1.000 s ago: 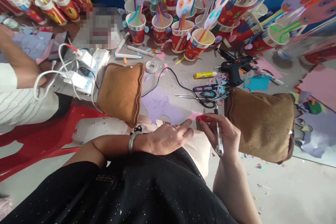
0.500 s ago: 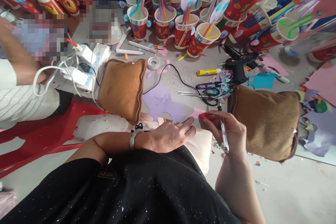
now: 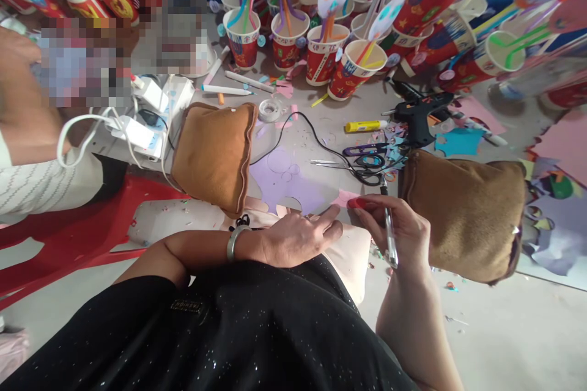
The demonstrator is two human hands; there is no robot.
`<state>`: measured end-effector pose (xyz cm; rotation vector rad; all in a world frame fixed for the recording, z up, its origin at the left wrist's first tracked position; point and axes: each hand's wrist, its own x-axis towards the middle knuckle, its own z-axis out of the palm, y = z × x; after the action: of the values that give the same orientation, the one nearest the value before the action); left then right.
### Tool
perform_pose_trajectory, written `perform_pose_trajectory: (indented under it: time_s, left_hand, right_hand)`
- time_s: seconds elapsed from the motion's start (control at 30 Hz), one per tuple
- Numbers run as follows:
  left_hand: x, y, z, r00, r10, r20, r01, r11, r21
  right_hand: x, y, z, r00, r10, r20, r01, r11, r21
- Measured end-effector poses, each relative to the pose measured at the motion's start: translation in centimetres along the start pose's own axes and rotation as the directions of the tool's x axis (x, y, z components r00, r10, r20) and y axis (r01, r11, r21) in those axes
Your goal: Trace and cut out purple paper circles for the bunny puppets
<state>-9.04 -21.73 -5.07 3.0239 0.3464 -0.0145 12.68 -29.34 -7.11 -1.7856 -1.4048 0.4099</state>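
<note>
Beside scalloped purple paper (image 3: 275,186), your right fingers (image 3: 383,200) pinch a red piece (image 3: 356,202).
Clear plastic pen (image 3: 391,239), too; left fingers (image 3: 328,220): hold unclear.

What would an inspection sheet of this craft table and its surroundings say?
Surface: grey table, strewn with paper scraps.
Things in use: small red piece, pen, pink paper; purple paper nearby.
Clutter: scissors, yellow marker, glue gun, tape roll.
Hands: right hand pinches the red piece and holds the pen; left hand lies back upward by the pink paper, contact unclear.
Cables: black cord runs to the scissors; white cables at a power strip.
Surroundings: red cups behind, cushions either side, red chair and another person's arm at left.
</note>
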Motion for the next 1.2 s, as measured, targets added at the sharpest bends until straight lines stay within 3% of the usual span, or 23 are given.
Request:
perform_pose_trajectory:
  time_s: [0.3,0.47,0.93,1.07,1.2]
  left_hand:
    - [0.1,0.1,-1.0,0.998,0.026,0.051,-0.026,1.000,-0.009]
    - [0.7,0.2,-2.2,0.998,0.063,0.025,-0.063,0.998,0.003]
    - [3.4,-0.9,-4.3,0.994,0.060,0.096,-0.049,0.992,-0.116]
    - [3.5,-1.5,-4.6,0.991,0.048,0.122,-0.031,0.990,-0.137]
    - [3.4,-1.6,-4.5,0.987,0.056,0.149,-0.035,0.989,-0.140]
  right_hand:
    - [-0.1,0.1,0.1,1.000,-0.002,-0.005,0.002,1.000,-0.001]
    - [0.0,0.0,0.1,1.000,-0.016,-0.007,0.016,1.000,-0.016]
    - [0.3,-1.0,0.1,0.996,-0.073,-0.048,0.070,0.996,-0.052]
    - [0.0,-0.8,0.0,0.998,-0.042,-0.037,0.041,0.999,-0.010]
    - [-0.7,-0.7,-0.6,0.996,0.062,-0.062,-0.052,0.987,0.152]
